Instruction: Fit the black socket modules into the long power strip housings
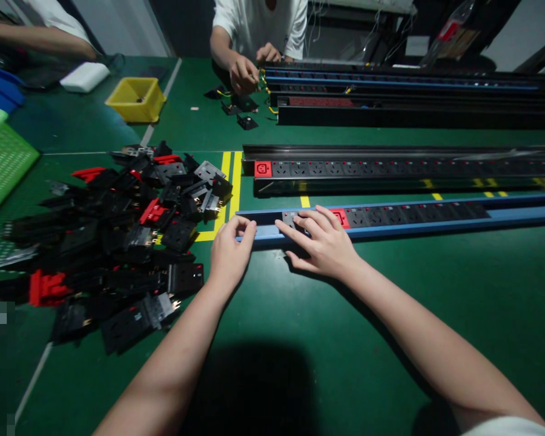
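Note:
A long blue rail [422, 222] lies across the green table in front of me, with black socket modules [390, 213] and one red socket module [341, 218] seated in its channel. My left hand [229, 251] is at the rail's left end, its thumb and curled fingers closed on the edge. Over the modules near that end rests my right hand [329, 245], fingers spread and palm down, partly hiding the modules beneath. Between the two hands a stretch of the channel shows no module. Left of my left hand is a heap of loose black and red socket modules [138, 197].
Behind the blue rail lies a black rail [345, 184] with sockets. Further back, a co-worker's hands [245, 74] handle wires at other rails [390, 115]. A yellow bin [136, 100] stands at the back left, a green basket [4, 163] at the left edge.

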### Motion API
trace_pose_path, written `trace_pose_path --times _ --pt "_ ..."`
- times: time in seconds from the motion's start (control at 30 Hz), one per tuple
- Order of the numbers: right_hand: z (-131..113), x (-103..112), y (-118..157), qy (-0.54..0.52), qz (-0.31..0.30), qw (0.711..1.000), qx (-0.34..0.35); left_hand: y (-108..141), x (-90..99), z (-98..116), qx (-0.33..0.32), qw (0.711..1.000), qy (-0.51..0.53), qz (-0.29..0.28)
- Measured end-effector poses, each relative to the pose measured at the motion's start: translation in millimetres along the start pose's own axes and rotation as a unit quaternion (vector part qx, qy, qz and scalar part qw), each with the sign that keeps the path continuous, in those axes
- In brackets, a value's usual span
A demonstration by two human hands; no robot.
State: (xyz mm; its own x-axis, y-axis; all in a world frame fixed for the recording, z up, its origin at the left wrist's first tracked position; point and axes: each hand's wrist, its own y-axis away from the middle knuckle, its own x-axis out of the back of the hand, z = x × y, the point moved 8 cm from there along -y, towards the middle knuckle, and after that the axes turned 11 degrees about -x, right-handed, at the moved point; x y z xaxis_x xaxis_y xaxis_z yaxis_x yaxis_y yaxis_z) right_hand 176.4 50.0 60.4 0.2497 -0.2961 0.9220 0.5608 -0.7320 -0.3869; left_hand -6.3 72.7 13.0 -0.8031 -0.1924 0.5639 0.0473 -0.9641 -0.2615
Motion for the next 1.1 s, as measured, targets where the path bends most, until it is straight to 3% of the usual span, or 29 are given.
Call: trace_pose_path --times 0.17,0.8,1.1 --pt "9 0 2 -0.002 0.022 1.000 -0.003 0 0.2 0 0.000 1.000 -0.014 -0.002" --pt "10 -8 1 0.002 -0.016 1.000 -0.020 1 -1.1 3 -0.008 1.000 -0.018 -0.012" --pt "9 10 -22 -0.050 -0.045 0.995 -0.078 -2 -1.5 4 -0.006 0.999 -0.038 -0.016"
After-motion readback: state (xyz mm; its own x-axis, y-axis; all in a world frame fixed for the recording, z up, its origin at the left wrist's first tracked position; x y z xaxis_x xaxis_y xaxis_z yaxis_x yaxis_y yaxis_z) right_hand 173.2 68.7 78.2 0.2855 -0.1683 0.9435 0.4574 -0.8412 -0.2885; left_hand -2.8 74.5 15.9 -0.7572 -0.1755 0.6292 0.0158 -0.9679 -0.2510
